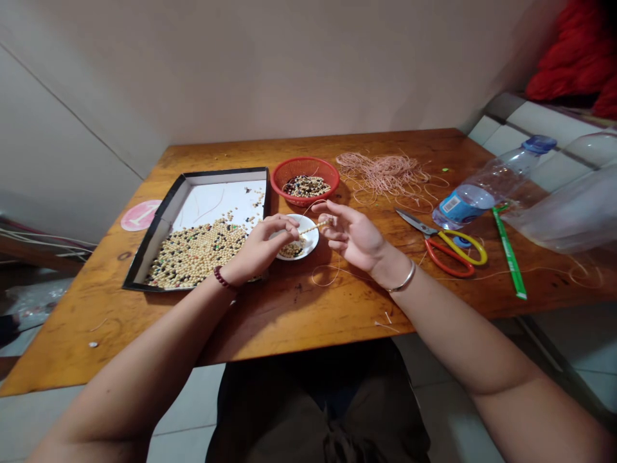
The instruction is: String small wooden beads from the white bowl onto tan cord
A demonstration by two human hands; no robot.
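A short row of pale beads on a thread (pixel 315 227) stretches between my two hands, over a small white plate (pixel 308 243) that holds more beads. My left hand (pixel 270 241) pinches the left end of the row between thumb and fingers. My right hand (pixel 354 235), palm turned up, has its fingers curled round the right end. Thin thread loops down from it onto the wooden table (pixel 270 321). Left of my left hand lies a black-rimmed tray (pixel 202 193) of pale, dark and green beads. Behind the plate sits a red basket (pixel 304 166) with mixed beads.
A tangle of pink thread (pixel 385 172) lies at the back. To the right are scissors (pixel 450 251) with red and yellow handles, a plastic bottle (pixel 467 199), a green strip (pixel 509 254) and a larger clear container (pixel 573 199). A round pink label (pixel 139 215) is by the tray.
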